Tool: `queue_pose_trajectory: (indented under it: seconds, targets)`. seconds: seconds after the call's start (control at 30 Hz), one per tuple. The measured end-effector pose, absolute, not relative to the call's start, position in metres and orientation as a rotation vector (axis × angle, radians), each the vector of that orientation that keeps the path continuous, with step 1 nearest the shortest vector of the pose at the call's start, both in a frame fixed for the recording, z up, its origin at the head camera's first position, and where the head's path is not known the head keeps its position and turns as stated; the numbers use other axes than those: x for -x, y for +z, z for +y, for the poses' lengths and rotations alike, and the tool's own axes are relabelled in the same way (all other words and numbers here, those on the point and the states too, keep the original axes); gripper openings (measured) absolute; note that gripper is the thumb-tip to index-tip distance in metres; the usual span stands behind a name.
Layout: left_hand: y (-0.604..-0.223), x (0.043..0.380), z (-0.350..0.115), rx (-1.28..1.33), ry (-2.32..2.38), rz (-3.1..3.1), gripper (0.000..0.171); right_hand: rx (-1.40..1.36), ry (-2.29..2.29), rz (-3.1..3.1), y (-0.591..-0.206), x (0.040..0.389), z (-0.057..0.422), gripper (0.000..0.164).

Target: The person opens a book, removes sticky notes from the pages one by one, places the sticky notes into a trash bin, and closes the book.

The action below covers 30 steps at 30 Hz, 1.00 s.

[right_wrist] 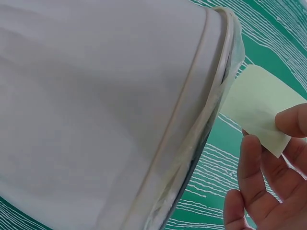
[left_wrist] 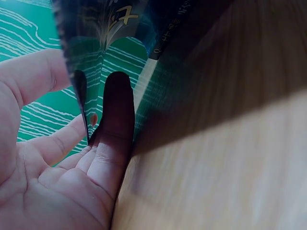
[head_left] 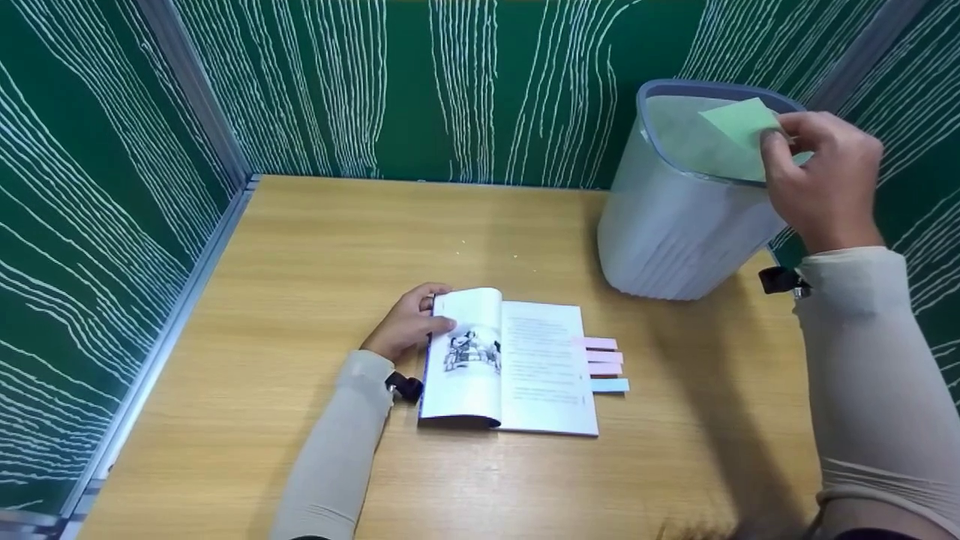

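Note:
An open book [head_left: 544, 367] lies on the table, its left page showing a black-and-white drawing. Pink and blue sticky tabs [head_left: 604, 370] stick out from its right edge. My left hand [head_left: 409, 324] holds the book's left side, thumb on the page and fingers behind the cover; the left wrist view shows the dark cover [left_wrist: 124, 19] between thumb and fingers. Above the rim of a trash bin [head_left: 682, 225], my right hand [head_left: 829, 172] pinches a light green sticky note [head_left: 742, 124]. That note [right_wrist: 261, 105] appears between thumb and fingers in the right wrist view.
The bin, lined with a thin bag, stands at the table's back right corner. Green panels [head_left: 405, 82] with white wavy lines enclose the back and sides. Small white specks lie on the wooden table [head_left: 337, 247] behind the book.

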<state>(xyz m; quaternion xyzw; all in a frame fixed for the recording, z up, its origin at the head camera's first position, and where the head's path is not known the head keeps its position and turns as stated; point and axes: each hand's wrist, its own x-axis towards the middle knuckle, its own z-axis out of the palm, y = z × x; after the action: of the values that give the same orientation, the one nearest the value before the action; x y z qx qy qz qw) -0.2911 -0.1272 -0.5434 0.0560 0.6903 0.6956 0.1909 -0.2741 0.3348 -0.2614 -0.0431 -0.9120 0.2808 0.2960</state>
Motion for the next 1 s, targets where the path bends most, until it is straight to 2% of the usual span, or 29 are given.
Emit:
queue_pose_trajectory:
  seconds: [0.6, 1.0]
  targets:
    - [-0.543, 0.292, -0.127, -0.168, 1.944, 1.949, 0.066, 0.123, 0.708, -2.443, -0.262, 0.277, 0.340, 0.044]
    - [-0.543, 0.292, -0.128, -0.172, 1.958, 1.929, 0.067, 0.182, 0.805, -2.569, -0.265, 0.294, 0.352, 0.045]
